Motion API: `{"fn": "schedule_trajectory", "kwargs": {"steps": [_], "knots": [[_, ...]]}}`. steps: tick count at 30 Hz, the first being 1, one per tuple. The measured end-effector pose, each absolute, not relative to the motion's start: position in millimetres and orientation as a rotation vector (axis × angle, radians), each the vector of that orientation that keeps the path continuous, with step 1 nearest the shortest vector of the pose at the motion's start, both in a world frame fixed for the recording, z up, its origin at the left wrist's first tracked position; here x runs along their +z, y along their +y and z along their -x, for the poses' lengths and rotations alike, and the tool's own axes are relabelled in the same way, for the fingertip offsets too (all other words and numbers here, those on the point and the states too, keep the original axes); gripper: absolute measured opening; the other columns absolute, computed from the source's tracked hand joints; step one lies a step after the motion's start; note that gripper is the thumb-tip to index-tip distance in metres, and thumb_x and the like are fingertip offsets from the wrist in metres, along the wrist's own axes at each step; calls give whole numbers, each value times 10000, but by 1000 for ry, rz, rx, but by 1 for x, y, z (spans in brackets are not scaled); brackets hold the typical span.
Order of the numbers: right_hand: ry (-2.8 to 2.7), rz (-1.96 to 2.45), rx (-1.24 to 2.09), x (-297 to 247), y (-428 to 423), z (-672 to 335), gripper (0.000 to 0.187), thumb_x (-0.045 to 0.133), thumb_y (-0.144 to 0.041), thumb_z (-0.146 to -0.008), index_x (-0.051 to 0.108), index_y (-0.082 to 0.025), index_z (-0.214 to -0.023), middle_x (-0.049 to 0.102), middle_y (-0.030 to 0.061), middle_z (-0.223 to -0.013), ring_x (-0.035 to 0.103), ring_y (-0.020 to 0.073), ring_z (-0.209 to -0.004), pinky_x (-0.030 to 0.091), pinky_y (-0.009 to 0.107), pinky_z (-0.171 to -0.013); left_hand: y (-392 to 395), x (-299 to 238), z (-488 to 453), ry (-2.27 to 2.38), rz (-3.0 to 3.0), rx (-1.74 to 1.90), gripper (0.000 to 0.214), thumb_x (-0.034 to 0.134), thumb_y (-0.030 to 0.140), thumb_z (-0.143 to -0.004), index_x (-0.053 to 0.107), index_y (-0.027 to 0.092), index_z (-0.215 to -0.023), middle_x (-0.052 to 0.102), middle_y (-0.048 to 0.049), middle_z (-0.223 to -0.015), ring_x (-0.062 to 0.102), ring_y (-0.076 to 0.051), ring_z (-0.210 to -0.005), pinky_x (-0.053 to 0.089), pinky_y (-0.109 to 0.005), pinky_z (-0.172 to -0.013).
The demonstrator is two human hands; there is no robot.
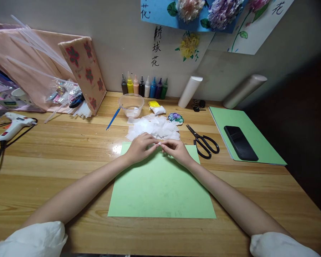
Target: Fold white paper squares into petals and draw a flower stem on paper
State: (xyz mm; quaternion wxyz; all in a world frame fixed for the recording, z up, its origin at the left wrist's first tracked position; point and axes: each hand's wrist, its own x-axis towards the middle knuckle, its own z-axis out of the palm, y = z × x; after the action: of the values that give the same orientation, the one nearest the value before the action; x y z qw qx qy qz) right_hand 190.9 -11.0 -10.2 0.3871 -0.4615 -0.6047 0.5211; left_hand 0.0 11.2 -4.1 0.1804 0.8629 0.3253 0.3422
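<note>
My left hand (pixel 139 147) and my right hand (pixel 176 150) meet over the far edge of a light green paper sheet (pixel 160 185). Both pinch a small white piece of tissue (pixel 158 144) between their fingertips. Just beyond them lies a pile of white tissue squares (pixel 154 127).
Black scissors (pixel 204 142) lie right of the hands. A clear bowl (pixel 131 104), a blue brush (pixel 113 118), a paint palette (pixel 176 118) and a row of colour bottles (pixel 144 86) stand behind. A glue gun (pixel 13 125) is at the left, a phone (pixel 240 142) on green card at the right.
</note>
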Motion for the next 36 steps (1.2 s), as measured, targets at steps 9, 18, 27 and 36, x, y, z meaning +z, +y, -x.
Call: {"fn": "schedule_trajectory", "kwargs": {"steps": [9, 18, 27, 36], "knots": [[-1531, 1182, 1312, -12, -11, -191, 300, 649, -412, -750, 692, -135, -857, 635, 33, -667, 547, 114, -572, 419, 235, -506, 11, -6, 0, 918, -2438, 969, 224, 494, 306, -895, 681, 192, -944, 668, -57, -854, 557, -171, -832, 459, -320, -754], [-1545, 1175, 1292, -9, -11, -190, 312, 644, -432, -752, 691, -139, -848, 610, 17, -624, 527, 108, -547, 410, 234, -492, 11, -6, 0, 924, -2432, 971, 232, 489, 316, -897, 683, 201, -948, 671, -61, -857, 564, -174, -838, 463, -328, -757], [-1553, 1147, 1293, -9, -11, -191, 282, 639, -406, -767, 694, -142, -850, 615, 18, -632, 532, 110, -562, 418, 237, -514, 11, -6, 0, 923, -2432, 955, 218, 497, 304, -894, 682, 198, -939, 668, -56, -864, 561, -173, -844, 457, -320, -763], [-1553, 1142, 1304, -11, -11, -192, 290, 623, -415, -779, 692, -144, -856, 611, 19, -636, 533, 116, -569, 423, 245, -526, 9, -3, 0, 914, -2428, 946, 215, 505, 304, -888, 685, 193, -928, 665, -55, -860, 559, -166, -836, 456, -310, -761]]}}
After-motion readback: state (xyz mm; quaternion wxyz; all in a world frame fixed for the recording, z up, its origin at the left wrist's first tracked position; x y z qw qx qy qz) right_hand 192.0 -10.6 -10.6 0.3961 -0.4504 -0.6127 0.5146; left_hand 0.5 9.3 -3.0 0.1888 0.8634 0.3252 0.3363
